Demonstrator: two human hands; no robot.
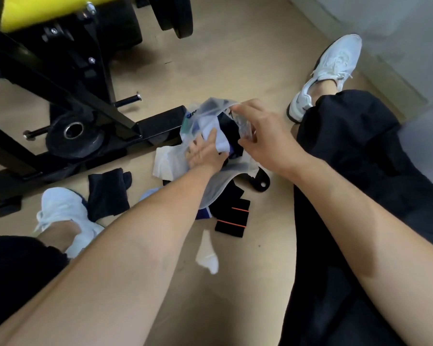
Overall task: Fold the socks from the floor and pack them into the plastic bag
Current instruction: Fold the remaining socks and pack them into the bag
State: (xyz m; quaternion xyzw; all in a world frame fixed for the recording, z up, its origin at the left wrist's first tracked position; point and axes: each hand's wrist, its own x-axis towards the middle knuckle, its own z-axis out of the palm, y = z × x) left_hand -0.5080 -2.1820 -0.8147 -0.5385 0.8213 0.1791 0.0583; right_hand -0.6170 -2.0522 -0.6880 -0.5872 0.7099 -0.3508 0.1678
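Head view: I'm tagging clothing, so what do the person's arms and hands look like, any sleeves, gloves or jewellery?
The left hand and right hand wear no gloves; no ring, watch or bracelet shows. The left forearm and right forearm are uncovered, with no sleeve in view.

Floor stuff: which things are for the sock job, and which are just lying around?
For the job: bag, white sock, striped socks, dark sock.
Just lying about: weight plate, gym frame.
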